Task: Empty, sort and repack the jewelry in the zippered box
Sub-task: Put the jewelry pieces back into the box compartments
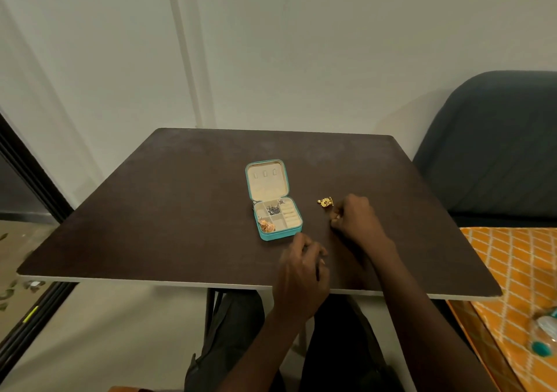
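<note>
Teal zippered jewelry box (275, 207) sits open mid-desk (150, 210), lid flat behind the tray. Tray not emptied yet: rose-gold pieces (266, 225) in the near-left compartment, dark silver-toned pieces (273, 209) in the far middle one, ring rolls on the box's right side look bare. One gold ornament (325, 202) lies on the desk right of the box, apart from it. Right hand (354, 218) rests just right of that ornament, fingers curled shut, something small and glinting seems pinched at the tips; too small to name. Left hand (303, 266) is just in front of the box's near-right corner, fingers curled; cannot tell if it holds anything. Risks, as judgement: the tiny pinched item could slip and roll on the dark desk, hard to spot; left hand so close could nudge the light box and mix compartments; the silver cluster looks tangled, lifting one piece may drag others out; loose pieces could wander toward the desk edge.
</note>
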